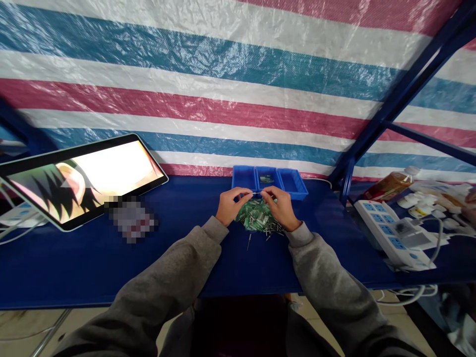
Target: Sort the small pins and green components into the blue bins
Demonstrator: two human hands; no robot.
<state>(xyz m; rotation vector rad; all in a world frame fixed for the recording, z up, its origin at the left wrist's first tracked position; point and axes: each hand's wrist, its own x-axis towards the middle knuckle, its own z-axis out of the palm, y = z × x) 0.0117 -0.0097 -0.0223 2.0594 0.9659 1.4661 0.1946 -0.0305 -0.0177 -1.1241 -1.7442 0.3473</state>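
Note:
Above a pile of small green-and-silver parts [256,215], my left hand [231,206] and my right hand [281,206] face each other, closed in a pinch. A small thin piece [257,193] bridges their fingertips; its exact kind is too small to make out. Just behind the hands stand three joined blue trays. Several small greenish pieces lie in the middle tray [267,179], while the left tray [244,173] and the right tray [293,182] show bare bottoms. One thin metal pin [249,241] lies on the table in front of the pile.
A tablet [89,178] leans at the left of the blue table [178,198], beside a pixelated object [134,219]. To the right are a power strip [390,233], a bottle [394,183] and small white containers [418,203]. A striped sheet [238,89] hangs behind.

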